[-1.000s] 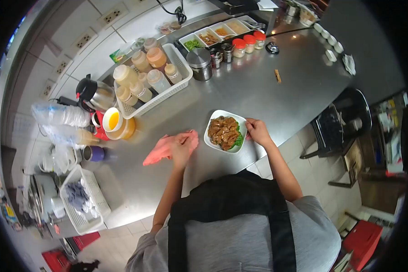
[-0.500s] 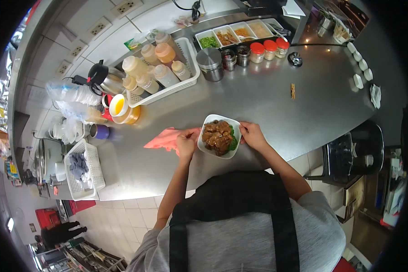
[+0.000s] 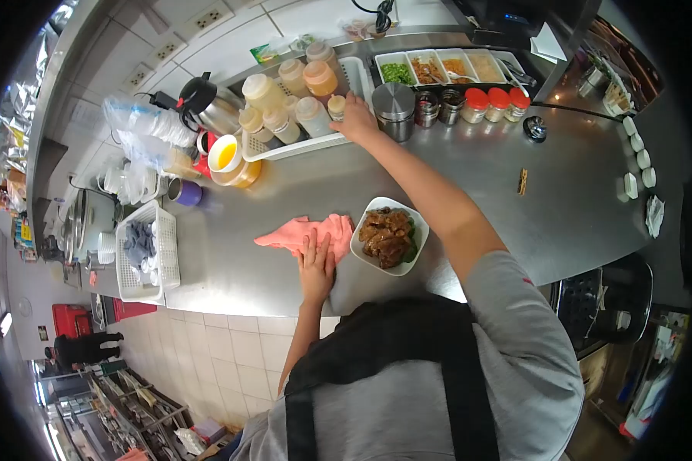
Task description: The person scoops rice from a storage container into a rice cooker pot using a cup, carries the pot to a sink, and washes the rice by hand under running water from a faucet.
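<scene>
My left hand (image 3: 315, 269) lies with fingers stretched out on a crumpled pink cloth (image 3: 296, 233) on the steel counter. Just right of the cloth stands a square white bowl (image 3: 399, 270), and neither hand touches it. Browned meat in sauce (image 3: 386, 233) fills the bowl, with green vegetable (image 3: 415, 246) showing at its right side. My right hand (image 3: 356, 119) reaches across to a white basket (image 3: 296, 147) of squeeze bottles. Thumb and fingers are closed around a small squeeze bottle (image 3: 336, 106) at the basket's front right corner, partly hidden by the hand.
Right of the basket are a steel canister (image 3: 394, 114), dark jars, red-lidded jars (image 3: 475, 104) and a topping tray (image 3: 396, 73). A clothespin (image 3: 523, 181) lies farther right. At left stand a yellow-filled bowl (image 3: 224, 154), a purple cup (image 3: 184, 192) and another white basket (image 3: 169, 253).
Both hands have left the bowl, which now stands on the counter. My right hand has gone up to a squeeze bottle in the basket; my left has flattened onto the cloth.
</scene>
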The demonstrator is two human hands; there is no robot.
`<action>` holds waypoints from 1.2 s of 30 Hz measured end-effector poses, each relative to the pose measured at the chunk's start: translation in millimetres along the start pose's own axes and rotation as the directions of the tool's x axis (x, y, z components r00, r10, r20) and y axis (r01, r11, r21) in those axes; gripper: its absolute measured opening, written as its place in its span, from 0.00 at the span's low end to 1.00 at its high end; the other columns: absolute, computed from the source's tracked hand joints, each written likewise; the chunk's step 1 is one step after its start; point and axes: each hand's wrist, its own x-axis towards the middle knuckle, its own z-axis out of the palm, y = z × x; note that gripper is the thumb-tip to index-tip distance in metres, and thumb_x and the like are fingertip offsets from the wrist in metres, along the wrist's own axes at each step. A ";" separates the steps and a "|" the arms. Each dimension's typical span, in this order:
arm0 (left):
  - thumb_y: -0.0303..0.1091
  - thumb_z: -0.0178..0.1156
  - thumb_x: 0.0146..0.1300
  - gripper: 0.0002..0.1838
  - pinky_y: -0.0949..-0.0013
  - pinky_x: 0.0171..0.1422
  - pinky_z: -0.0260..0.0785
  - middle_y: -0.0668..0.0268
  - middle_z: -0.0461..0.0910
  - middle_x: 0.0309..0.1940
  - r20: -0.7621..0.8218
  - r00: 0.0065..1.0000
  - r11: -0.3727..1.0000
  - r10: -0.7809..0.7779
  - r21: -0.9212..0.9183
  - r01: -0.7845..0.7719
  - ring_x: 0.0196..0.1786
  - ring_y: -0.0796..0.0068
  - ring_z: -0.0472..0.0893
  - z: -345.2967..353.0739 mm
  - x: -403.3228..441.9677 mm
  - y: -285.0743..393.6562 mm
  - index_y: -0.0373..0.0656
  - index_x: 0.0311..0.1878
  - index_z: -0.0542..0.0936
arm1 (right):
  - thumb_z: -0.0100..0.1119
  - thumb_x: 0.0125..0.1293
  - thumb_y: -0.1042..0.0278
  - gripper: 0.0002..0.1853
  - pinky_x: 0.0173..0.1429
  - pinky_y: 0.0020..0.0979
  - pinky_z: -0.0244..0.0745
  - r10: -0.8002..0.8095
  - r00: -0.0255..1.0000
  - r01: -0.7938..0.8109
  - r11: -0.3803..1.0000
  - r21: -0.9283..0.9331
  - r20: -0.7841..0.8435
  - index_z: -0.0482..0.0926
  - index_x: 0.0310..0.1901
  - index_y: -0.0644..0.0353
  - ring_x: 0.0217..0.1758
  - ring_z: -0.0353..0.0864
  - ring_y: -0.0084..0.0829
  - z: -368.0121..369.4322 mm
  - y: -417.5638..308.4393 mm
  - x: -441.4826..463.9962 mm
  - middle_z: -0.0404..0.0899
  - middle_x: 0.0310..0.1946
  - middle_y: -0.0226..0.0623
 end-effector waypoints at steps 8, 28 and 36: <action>0.37 0.50 0.66 0.23 0.39 0.72 0.38 0.60 0.57 0.70 -0.064 0.998 1.000 -0.027 0.011 0.028 0.73 0.54 0.53 8.7 -7.6 1.6 0.53 0.65 0.68 | 0.69 0.47 0.67 0.30 0.63 0.43 0.64 -0.510 0.827 0.535 0.843 0.051 -0.237 0.69 0.54 0.55 0.57 0.70 0.43 -69.6 -7.3 -61.0 0.72 0.50 0.43; 0.43 0.55 0.60 0.23 0.51 0.61 0.56 0.63 0.68 0.61 -0.127 0.990 0.986 -0.056 0.150 0.075 0.60 0.58 0.66 -5.8 1.0 10.7 0.58 0.60 0.73 | 0.60 0.49 0.71 0.20 0.71 0.50 0.51 -0.546 0.718 0.694 0.612 -0.379 0.431 0.79 0.46 0.40 0.53 0.70 0.32 -168.0 21.1 -188.0 0.69 0.39 0.31; 0.42 0.55 0.61 0.22 0.51 0.61 0.56 0.61 0.68 0.61 -0.175 0.978 0.979 -0.111 0.152 0.139 0.61 0.57 0.66 -1.3 -9.7 18.8 0.58 0.61 0.73 | 0.72 0.44 0.61 0.31 0.63 0.41 0.62 -0.495 0.842 0.474 0.869 0.142 0.214 0.75 0.55 0.50 0.55 0.71 0.41 -154.7 -5.6 -113.2 0.74 0.48 0.39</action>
